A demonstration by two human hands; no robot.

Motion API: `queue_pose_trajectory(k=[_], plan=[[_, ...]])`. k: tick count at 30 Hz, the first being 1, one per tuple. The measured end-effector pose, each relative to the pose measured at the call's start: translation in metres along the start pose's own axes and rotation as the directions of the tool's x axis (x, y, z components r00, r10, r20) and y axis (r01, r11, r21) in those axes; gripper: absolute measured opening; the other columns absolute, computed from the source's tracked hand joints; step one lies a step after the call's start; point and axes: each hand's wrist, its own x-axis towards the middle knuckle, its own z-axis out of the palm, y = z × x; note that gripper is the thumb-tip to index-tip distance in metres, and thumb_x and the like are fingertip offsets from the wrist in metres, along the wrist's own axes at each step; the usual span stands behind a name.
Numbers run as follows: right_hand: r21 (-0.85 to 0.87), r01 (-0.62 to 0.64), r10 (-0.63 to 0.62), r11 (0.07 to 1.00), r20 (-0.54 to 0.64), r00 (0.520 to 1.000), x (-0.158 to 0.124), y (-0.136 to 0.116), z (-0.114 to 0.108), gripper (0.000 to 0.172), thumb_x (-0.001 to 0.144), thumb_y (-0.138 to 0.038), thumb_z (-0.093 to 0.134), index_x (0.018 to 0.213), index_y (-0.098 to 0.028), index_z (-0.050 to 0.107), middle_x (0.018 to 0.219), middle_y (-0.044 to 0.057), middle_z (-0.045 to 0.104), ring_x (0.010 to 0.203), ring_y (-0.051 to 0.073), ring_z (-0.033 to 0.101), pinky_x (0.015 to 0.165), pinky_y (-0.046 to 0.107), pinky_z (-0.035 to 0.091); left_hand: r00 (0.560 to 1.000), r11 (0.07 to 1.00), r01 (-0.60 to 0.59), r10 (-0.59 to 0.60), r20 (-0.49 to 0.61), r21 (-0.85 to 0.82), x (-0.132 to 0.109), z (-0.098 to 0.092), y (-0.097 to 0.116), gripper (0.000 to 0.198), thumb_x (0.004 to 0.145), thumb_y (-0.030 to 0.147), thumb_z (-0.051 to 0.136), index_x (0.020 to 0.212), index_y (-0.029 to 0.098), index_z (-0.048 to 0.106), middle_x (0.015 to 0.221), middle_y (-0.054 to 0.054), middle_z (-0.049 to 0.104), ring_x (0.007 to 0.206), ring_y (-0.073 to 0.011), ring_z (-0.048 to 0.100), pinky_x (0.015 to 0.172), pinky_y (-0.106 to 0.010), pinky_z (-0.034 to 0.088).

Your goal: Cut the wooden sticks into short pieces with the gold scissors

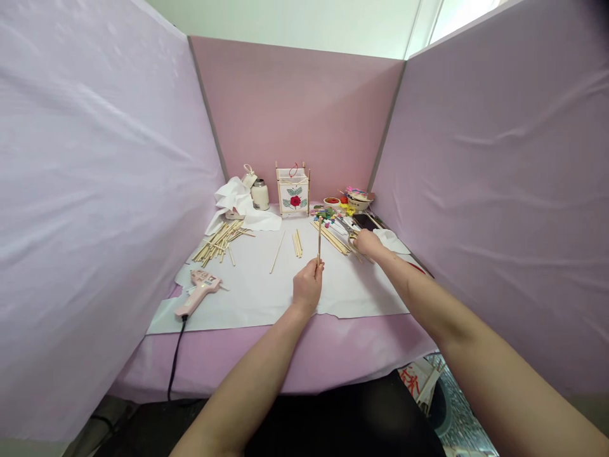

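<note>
My left hand [308,285] is closed round the lower end of a thin wooden stick [320,236], which it holds upright over the white cloth [247,289]. At the right, my right hand [369,243] has its fingers on the handles of a pair of scissors [351,233], whose blades point away to the back left. Beside and partly under the scissors lies a row of long sticks [330,238]. Several short sticks [297,244] lie together in the middle, and a single stick [277,252] rests to their left.
A pink glue gun [200,293] with a black cord lies front left, near a stick pile [219,242]. At the back stand a white jar [260,194], a rose-decorated lantern [294,193] and bowls [359,200]. A phone [365,221] lies right. Fabric walls enclose three sides.
</note>
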Motion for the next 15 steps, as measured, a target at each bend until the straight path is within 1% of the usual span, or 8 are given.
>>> queue_pose_trajectory(k=[1,2,4,6,8,10,13,15], plan=[[0.031,-0.017,0.018,0.999,-0.028,0.999,-0.010,0.004,-0.002,0.032,0.088,-0.028,0.053,0.107,-0.002,0.056,0.103,0.022,0.062,0.094,0.025,0.061,0.074,0.030,0.046,1.000,1.000,0.000,0.000,-0.002,0.001,0.000,0.000,0.000,0.019,0.090,0.029,0.044,0.098,0.021,0.060,0.092,-0.004,0.070,0.080,-0.0144,0.065,0.070,-0.025,0.047],[0.064,-0.027,0.031,0.998,-0.053,0.998,-0.021,0.008,-0.003,0.032,0.088,-0.028,0.051,0.107,-0.002,0.055,0.101,0.022,0.063,0.092,0.025,0.062,0.070,0.029,0.045,1.000,1.000,0.000,0.000,-0.003,0.004,0.000,0.000,0.000,0.019,0.090,0.028,0.044,0.098,0.021,0.060,0.091,-0.004,0.070,0.080,-0.0144,0.065,0.070,-0.025,0.047],[0.134,-0.008,0.019,0.991,-0.083,0.996,-0.049,0.018,-0.003,0.031,0.090,-0.033,0.044,0.104,-0.007,0.055,0.097,0.017,0.065,0.086,0.022,0.063,0.064,0.026,0.044,1.000,1.000,0.000,0.000,-0.004,0.009,0.000,0.000,0.000,0.019,0.091,0.029,0.044,0.098,0.021,0.060,0.091,-0.004,0.070,0.080,-0.0147,0.065,0.070,-0.025,0.047],[0.205,0.027,-0.009,0.978,-0.087,0.996,-0.081,0.027,-0.001,0.033,0.091,-0.040,0.038,0.101,-0.013,0.054,0.092,0.009,0.067,0.078,0.018,0.063,0.057,0.023,0.042,1.000,1.000,-0.005,0.005,-0.001,0.010,0.000,0.000,0.001,0.019,0.091,0.028,0.044,0.098,0.021,0.060,0.092,-0.004,0.070,0.081,-0.0148,0.065,0.070,-0.025,0.047],[0.279,0.074,-0.053,0.957,-0.079,0.995,-0.114,0.036,0.000,0.035,0.088,-0.049,0.041,0.096,-0.017,0.052,0.085,0.004,0.066,0.071,0.016,0.061,0.053,0.022,0.041,1.000,1.000,-0.011,0.011,-0.002,0.012,0.000,0.000,0.001,0.019,0.091,0.028,0.044,0.098,0.021,0.060,0.093,-0.004,0.070,0.083,-0.0150,0.065,0.072,-0.025,0.046],[0.375,0.117,-0.101,0.920,-0.063,0.993,-0.144,0.041,-0.001,0.040,0.078,-0.057,0.054,0.088,-0.019,0.051,0.078,0.001,0.063,0.065,0.015,0.058,0.052,0.023,0.040,1.000,1.000,-0.012,0.012,-0.003,0.017,-0.001,0.000,0.003,0.018,0.090,0.027,0.045,0.098,0.021,0.060,0.093,-0.004,0.070,0.084,-0.0152,0.065,0.073,-0.025,0.046],[0.365,0.166,-0.159,0.916,-0.049,0.986,-0.175,0.041,-0.008,0.047,0.066,-0.061,0.064,0.088,-0.021,0.050,0.073,-0.001,0.059,0.061,0.015,0.055,0.051,0.024,0.038,1.000,1.000,-0.007,0.007,0.000,0.028,-0.001,0.000,0.006,0.017,0.090,0.026,0.045,0.096,0.022,0.060,0.092,-0.004,0.070,0.083,-0.0153,0.065,0.072,-0.025,0.045],[0.313,0.192,-0.184,0.930,-0.056,0.981,-0.185,0.037,-0.014,0.051,0.063,-0.062,0.066,0.091,-0.022,0.050,0.073,-0.001,0.059,0.060,0.016,0.055,0.050,0.024,0.036,1.000,0.999,-0.010,0.010,0.001,0.042,-0.001,-0.001,0.008,0.017,0.090,0.026,0.044,0.096,0.022,0.060,0.091,-0.003,0.070,0.081,-0.0150,0.064,0.072,-0.025,0.044]])
